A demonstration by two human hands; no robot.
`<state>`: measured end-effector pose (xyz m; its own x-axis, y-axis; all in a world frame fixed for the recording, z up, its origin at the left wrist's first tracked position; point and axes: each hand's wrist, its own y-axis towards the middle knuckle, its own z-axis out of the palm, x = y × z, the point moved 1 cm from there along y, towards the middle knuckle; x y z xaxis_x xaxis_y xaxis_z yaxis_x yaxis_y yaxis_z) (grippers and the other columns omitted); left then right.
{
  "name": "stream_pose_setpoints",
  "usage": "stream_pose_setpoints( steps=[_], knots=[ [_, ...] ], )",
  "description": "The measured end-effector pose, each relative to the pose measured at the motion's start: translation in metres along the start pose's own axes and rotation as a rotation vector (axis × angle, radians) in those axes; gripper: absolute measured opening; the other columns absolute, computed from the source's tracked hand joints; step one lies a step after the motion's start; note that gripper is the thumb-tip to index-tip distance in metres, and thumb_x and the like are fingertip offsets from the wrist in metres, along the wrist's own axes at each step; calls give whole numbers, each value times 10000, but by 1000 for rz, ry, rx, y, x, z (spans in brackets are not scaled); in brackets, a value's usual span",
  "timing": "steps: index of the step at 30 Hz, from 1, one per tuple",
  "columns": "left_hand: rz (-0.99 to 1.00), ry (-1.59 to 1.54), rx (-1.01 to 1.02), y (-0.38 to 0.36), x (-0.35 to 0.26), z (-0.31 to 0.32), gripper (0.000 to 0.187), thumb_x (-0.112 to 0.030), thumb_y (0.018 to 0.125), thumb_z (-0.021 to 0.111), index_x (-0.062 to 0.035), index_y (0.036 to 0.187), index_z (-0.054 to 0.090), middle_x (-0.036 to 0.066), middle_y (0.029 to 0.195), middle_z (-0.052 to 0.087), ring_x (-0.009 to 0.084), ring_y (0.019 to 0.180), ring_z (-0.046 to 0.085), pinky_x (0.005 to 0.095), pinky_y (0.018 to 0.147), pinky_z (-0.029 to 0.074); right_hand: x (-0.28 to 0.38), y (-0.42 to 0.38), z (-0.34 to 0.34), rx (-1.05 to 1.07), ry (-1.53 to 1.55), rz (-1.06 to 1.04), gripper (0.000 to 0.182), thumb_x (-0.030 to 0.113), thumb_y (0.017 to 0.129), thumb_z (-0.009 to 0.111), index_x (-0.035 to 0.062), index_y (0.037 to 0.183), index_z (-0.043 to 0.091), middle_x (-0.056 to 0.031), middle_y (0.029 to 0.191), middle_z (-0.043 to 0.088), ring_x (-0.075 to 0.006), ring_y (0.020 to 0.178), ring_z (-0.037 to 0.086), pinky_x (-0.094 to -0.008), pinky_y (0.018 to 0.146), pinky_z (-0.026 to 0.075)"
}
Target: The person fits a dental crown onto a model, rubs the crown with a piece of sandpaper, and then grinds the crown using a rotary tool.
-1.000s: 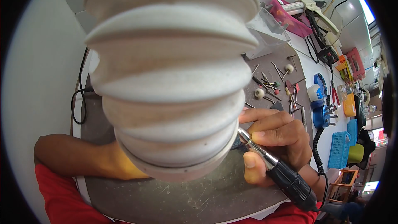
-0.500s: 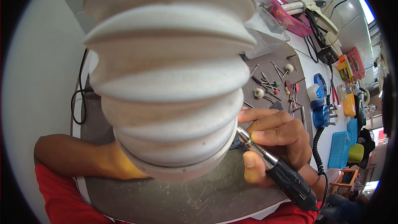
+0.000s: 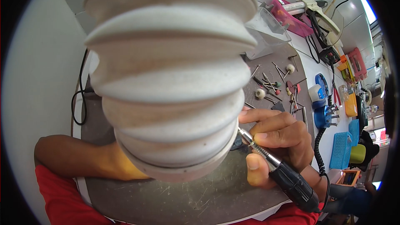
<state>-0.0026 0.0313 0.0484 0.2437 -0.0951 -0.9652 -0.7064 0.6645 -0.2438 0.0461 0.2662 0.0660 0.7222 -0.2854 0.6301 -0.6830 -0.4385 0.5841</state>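
A large white ribbed duct (image 3: 175,79) hangs in front of the camera and hides the middle of the work surface. My left forearm (image 3: 96,156) reaches in from the left under a warm light; the hand itself is hidden behind the duct. At the duct's right edge, my right hand (image 3: 285,139) grips a rotary tool handpiece (image 3: 291,181) between thumb and fingers. The handpiece has a black body and a silver nose pointing up and left. Its tip goes out of sight behind the duct, so what it touches cannot be seen.
Loose rotary bits (image 3: 271,85) lie on the brown board (image 3: 187,200) beyond my right hand. A clear bin (image 3: 268,33) and a pink basket (image 3: 289,18) stand behind. On the right are a blue bit holder (image 3: 323,116), a coiled cord (image 3: 318,150) and a blue basket (image 3: 341,150).
My right hand and the handpiece have shifted very slightly. In the right background, a person in dark clothing has moved further into view.
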Motion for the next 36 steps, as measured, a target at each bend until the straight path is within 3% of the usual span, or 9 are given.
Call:
stream_pose_setpoints(
  steps=[3, 10, 14, 21, 23, 26, 28, 33, 36],
  knots=[
    [136, -106, 18, 0, 7, -1, 233, -168, 1051, 620, 15, 1196, 603, 121, 1085, 714, 140, 958, 663, 282, 822, 547, -2, -3, -1, -53, -46, 11, 418, 225, 925, 734, 46, 1181, 457, -143, 882, 576, -360, 998, 685, -541, 963, 556],
    [143, -25, 3, -3, 4, 0, 239, -166, 1053, 617, 16, 1207, 604, 112, 1080, 697, 135, 934, 644, 283, 824, 541, 2, -3, -6, 57, 10, 73, 537, 398, 926, 777, 116, 1221, 429, -246, 1175, 715, -430, 1369, 531, -620, 1194, 279],
    [185, 47, -10, -3, 0, 1, 242, -166, 1055, 615, 17, 1213, 604, 107, 1077, 687, 132, 920, 633, 283, 825, 538, 5, -3, -9, 123, -118, 93, 601, 429, 908, 792, 135, 1252, 397, -224, 1119, 741, -432, 1401, 500, -621, 1208, 245],
    [236, 29, -32, -1, 1, 6, 241, -155, 1059, 602, 25, 1219, 607, 111, 1090, 678, 138, 943, 640, 289, 831, 551, -2, -8, -3, -57, -118, 13, 540, 453, 923, 763, 122, 1219, 455, -168, 1028, 751, -393, 1248, 619, -617, 1181, 295],
    [213, -459, 20, 2, 7, 7, 236, -143, 1056, 603, 28, 1219, 614, 116, 1104, 677, 152, 999, 656, 294, 848, 572, -2, -6, -3, -76, -132, -13, 526, 450, 930, 755, 118, 1217, 465, -155, 1001, 746, -380, 1195, 647, -616, 1165, 325],
    [169, -597, 34, 3, 3, 9, 255, -144, 1051, 614, 29, 1238, 607, 119, 1122, 673, 167, 1044, 661, 296, 862, 584, -2, -3, -3, -48, -163, -56, 534, 418, 928, 766, 101, 1228, 458, -130, 950, 709, -336, 1058, 677, -598, 1097, 413],
    [144, -569, 11, 0, -1, 9, 265, -133, 1043, 625, 28, 1252, 601, 117, 1126, 671, 167, 1043, 661, 296, 870, 584, -1, -1, -2, -151, -130, -119, 524, 233, 778, 921, 21, 1114, 580, -150, 884, 688, -317, 882, 728, -489, 851, 587],
    [137, -4, -164, -2, 16, -2, 261, -83, 1020, 652, 19, 1250, 586, 112, 1128, 666, 165, 1040, 657, 301, 873, 573, -6, -1, 5, -214, -64, -134, 390, 61, 761, 850, -32, 1044, 598, -183, 864, 680, -285, 793, 720, -387, 705, 609],
    [138, 51, -146, -7, 16, -3, 259, -82, 1019, 652, 18, 1249, 585, 111, 1127, 667, 164, 1040, 657, 300, 872, 572, -7, 1, 8, -237, -50, -155, 341, 5, 740, 816, -54, 1000, 604, -193, 835, 676, -291, 761, 726, -374, 685, 618]
  ],
)
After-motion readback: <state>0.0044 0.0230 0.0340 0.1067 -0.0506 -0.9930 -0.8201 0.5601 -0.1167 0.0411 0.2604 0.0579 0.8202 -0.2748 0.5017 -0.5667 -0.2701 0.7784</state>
